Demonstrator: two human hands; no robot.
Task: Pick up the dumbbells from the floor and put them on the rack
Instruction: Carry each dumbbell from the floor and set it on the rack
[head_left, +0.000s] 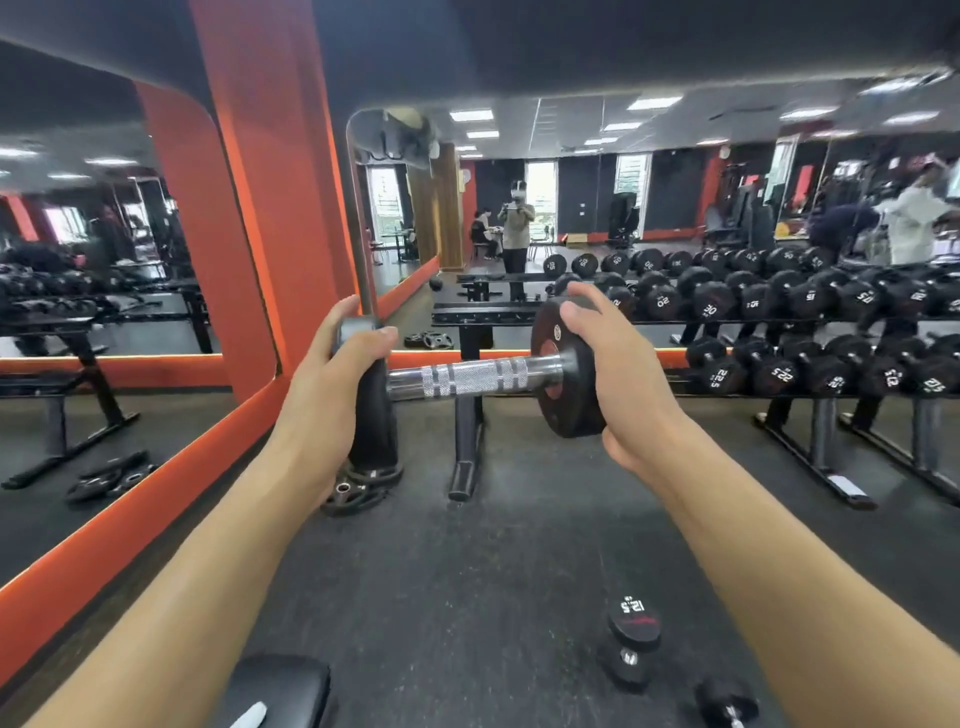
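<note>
I hold a dumbbell (470, 376) with a chrome knurled handle and black plate ends level in the air, in front of the rack. My left hand (332, 384) grips its left plate, fingers curled over the top edge. My right hand (618, 374) grips the right plate from the outer side. The black two-tier rack (478, 314) stands just beyond, its left end bare and its right part full of black dumbbells (779, 301). On the floor near my right forearm lie a 12.5 dumbbell (631, 636) and another dumbbell (724, 701).
Loose weight plates (358, 491) lie on the floor by the orange mirror frame (135, 499), under my left hand. A black padded bench end (280, 686) sits at the bottom edge. The wall mirror (571, 197) reflects people and the gym.
</note>
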